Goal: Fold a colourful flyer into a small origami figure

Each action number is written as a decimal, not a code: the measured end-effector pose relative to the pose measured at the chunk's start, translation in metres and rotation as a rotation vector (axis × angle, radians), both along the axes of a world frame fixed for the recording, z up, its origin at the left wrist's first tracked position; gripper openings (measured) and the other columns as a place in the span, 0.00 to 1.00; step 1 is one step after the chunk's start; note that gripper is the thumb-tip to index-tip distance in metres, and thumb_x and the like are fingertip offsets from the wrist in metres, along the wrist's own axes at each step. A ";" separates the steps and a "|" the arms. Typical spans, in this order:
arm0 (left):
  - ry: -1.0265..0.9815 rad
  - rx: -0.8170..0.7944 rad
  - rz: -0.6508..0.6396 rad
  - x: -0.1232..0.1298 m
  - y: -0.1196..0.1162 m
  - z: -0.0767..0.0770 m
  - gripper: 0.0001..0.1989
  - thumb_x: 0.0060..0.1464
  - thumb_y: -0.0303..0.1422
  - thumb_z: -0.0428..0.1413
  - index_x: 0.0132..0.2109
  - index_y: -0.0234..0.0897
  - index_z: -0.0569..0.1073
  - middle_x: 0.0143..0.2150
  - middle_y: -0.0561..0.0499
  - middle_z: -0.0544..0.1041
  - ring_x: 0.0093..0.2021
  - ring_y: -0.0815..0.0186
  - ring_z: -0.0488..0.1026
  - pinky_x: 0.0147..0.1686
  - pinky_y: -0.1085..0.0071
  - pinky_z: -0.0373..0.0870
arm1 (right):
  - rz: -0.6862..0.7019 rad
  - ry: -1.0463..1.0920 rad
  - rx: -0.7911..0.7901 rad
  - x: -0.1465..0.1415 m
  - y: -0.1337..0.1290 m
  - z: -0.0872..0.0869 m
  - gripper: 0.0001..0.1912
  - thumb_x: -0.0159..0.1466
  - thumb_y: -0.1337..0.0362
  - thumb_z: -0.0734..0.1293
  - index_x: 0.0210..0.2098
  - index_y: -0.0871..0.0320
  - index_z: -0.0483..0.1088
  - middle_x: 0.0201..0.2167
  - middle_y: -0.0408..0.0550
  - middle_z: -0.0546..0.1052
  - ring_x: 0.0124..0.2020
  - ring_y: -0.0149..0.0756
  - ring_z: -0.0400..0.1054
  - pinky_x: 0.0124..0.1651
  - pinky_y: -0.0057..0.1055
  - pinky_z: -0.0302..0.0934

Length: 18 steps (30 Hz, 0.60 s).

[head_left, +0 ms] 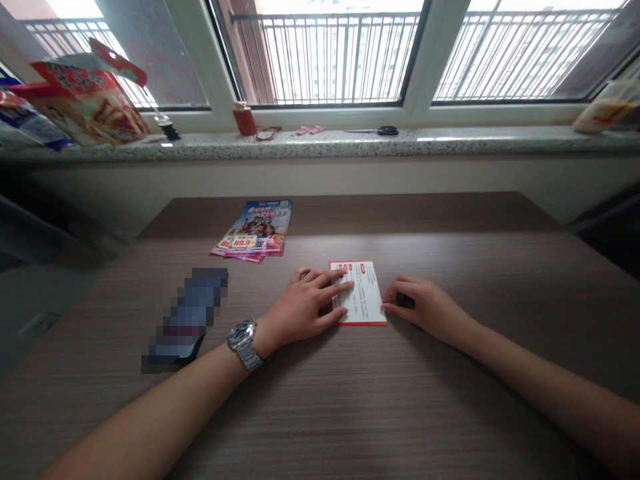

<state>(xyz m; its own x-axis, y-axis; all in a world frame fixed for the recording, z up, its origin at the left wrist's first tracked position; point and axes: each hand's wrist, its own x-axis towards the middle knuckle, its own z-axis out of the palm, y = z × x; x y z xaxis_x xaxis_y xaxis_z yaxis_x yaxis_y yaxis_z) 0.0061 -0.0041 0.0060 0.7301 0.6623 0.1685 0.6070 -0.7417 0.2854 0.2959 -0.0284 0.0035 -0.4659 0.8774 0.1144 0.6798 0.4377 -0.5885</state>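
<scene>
A white card with a red border and printed text point(367, 293) lies flat on the brown wooden table point(320, 413). My left hand point(313, 300) rests on the card's left part, its fingers spread. At the card's right edge, my right hand point(417, 303) has thumb and index finger pinched together by the lower right corner. Whether the card's edge is between those fingertips is too small to tell. A silver watch point(244, 343) is on my left wrist.
Colourful flyers point(263, 230) lie in a small pile at the back left. A pixelated phone-like object point(187, 320) is left of my left hand. The windowsill point(320, 145) bears scissors point(385, 131), a red bottle point(244, 120) and food packages point(100, 103).
</scene>
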 end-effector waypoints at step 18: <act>0.002 -0.001 -0.005 -0.001 0.000 0.002 0.25 0.65 0.46 0.53 0.67 0.53 0.65 0.70 0.48 0.64 0.65 0.52 0.64 0.64 0.49 0.52 | 0.176 0.042 0.123 0.006 -0.005 0.006 0.05 0.66 0.62 0.70 0.41 0.55 0.74 0.43 0.51 0.76 0.44 0.41 0.71 0.46 0.37 0.67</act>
<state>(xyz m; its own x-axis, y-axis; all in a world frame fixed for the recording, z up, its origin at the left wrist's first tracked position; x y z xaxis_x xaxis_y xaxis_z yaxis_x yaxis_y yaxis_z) 0.0054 -0.0045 0.0076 0.7334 0.6591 0.1665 0.6042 -0.7443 0.2845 0.3017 -0.0337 0.0094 -0.6033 0.7612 0.2381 0.5625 0.6177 -0.5496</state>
